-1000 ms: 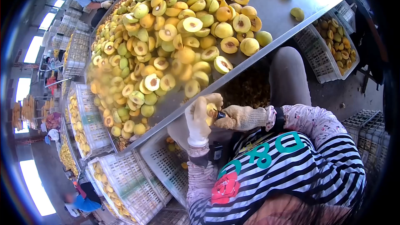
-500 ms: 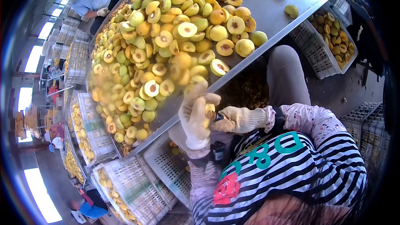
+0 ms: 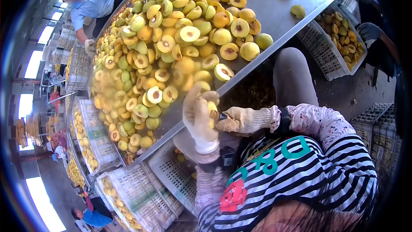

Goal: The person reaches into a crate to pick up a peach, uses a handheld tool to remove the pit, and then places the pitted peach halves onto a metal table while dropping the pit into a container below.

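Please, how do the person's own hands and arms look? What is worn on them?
Both hands are gloved. The left hand wears a smooth whitish glove with a ribbed cuff; the right hand wears a beige knitted glove. The sleeves are pale pink with a small flower print. A black band circles the right wrist; something dark also sits at the left wrist.

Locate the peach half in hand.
Head view, centre: the peach half sits in the gloved left hand, touching the small tool held by the right hand, below the edge of the metal table.

Bright windows (image 3: 32, 56), grey concrete floor (image 3: 345, 96)
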`<state>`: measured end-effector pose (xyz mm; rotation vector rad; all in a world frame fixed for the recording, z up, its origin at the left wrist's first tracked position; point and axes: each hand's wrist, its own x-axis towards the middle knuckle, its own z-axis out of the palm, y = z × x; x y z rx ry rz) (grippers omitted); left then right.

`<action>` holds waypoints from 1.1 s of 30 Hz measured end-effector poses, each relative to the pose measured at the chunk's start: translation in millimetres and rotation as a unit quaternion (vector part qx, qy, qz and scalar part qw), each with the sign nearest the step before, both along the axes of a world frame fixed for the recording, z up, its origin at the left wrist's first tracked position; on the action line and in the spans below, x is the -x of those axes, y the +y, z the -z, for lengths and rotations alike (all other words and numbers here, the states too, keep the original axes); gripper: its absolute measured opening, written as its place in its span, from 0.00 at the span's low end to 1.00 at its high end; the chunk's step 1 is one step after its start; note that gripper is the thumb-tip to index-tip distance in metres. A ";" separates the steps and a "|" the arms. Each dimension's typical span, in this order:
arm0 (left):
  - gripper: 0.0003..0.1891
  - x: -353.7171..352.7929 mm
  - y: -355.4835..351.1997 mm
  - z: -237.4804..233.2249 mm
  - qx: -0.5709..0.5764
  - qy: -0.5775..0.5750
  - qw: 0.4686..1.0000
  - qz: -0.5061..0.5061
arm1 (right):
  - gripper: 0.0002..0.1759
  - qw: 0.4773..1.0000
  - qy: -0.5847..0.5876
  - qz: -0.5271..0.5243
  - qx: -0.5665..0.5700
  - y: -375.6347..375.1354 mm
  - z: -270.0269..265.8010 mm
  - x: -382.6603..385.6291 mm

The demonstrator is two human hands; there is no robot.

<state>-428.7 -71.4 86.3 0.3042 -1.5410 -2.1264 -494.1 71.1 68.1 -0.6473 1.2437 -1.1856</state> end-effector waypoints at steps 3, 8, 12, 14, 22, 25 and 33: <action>0.18 -5.7 -3.4 -2.4 0.116 -0.059 0.991 0.013 | 0.21 0.993 0.083 0.013 0.085 3.3 -4.1 3.6; 0.20 -1.6 -28.6 -21.4 0.068 -0.233 0.948 0.205 | 0.29 0.999 -0.019 -0.044 -0.021 -5.6 22.1 -8.6; 0.25 -14.0 9.1 -2.4 0.042 0.037 0.996 -0.073 | 0.30 0.976 -0.213 -0.045 -0.031 -0.4 9.1 -0.3; 0.25 -24.5 21.2 10.1 0.163 0.021 0.972 -0.169 | 0.29 0.955 -0.291 -0.044 -0.037 -1.3 4.5 2.2; 0.19 -34.1 -4.9 17.1 0.025 -0.125 0.991 -0.029 | 0.28 0.994 0.095 0.034 0.048 -4.7 25.0 -21.2; 0.17 -33.6 -1.4 4.6 -0.063 -0.071 0.995 0.029 | 0.29 0.992 -0.043 -0.117 0.001 3.6 25.4 1.4; 0.15 -30.2 7.2 10.2 -0.082 -0.121 0.989 -0.014 | 0.25 0.988 0.139 0.056 0.039 1.3 24.1 -16.0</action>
